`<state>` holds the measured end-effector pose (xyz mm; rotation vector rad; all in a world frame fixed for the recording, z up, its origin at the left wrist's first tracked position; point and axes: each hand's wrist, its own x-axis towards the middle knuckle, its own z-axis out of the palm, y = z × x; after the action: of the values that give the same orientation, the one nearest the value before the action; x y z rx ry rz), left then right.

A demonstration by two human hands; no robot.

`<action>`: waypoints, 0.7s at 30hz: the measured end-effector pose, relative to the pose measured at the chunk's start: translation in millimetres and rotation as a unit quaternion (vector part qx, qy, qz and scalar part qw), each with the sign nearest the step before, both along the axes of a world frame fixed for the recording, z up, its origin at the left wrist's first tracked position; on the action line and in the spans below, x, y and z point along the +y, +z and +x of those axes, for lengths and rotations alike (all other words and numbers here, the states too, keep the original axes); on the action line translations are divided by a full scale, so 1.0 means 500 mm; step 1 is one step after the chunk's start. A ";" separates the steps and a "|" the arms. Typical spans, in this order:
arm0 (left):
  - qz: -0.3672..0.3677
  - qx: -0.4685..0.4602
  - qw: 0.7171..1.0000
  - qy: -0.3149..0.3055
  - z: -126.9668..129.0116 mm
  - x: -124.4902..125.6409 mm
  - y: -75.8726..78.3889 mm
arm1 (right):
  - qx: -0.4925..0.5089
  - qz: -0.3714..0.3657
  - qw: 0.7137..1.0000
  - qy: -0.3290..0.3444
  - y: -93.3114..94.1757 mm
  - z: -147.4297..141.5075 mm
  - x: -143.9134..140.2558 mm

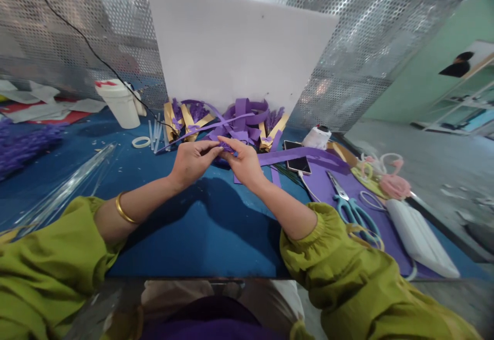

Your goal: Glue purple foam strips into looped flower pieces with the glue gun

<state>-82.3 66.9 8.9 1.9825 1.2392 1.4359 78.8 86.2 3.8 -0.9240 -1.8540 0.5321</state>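
Observation:
A small purple piece [227, 146] is pinched between my fingertips above the blue table; its exact kind is mostly hidden. My left hand [193, 162] holds it from the left, thumb and fingers pressed together. From the other side my right hand [246, 164] grips it, thumb and index finger closed. Just behind my hands lie curled purple strips [247, 116]. Small purple flower bunches in tan wrappers stand there, one bunch [272, 126] at the right and another [193, 121] at the left. One long purple strip [293, 155] runs rightward from beside my right hand.
A white board [243, 47] leans at the back. On the right are a phone [297, 157], scissors [353, 203] and a white face mask [419, 237]. Clear sticks [155, 134], a tape ring [141, 142], a white cup [119, 104] and purple flower stems [27, 142] lie left.

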 end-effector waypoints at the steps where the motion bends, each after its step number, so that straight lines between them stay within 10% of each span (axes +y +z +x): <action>1: 0.000 -0.001 1.000 -0.003 -0.002 0.002 -0.001 | -0.013 -0.001 1.000 -0.002 -0.001 0.000 0.000; 11: -0.137 -0.145 0.978 -0.053 0.013 0.006 0.003 | -0.082 0.033 0.992 -0.094 0.003 0.001 -0.024; 21: -0.160 -0.255 0.950 -0.088 0.024 0.002 0.003 | 0.148 -0.085 0.985 0.000 0.015 0.001 0.000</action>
<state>-70.5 67.7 10.4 1.3521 0.9606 1.4273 79.2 86.2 11.3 -0.9012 -1.5587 0.7929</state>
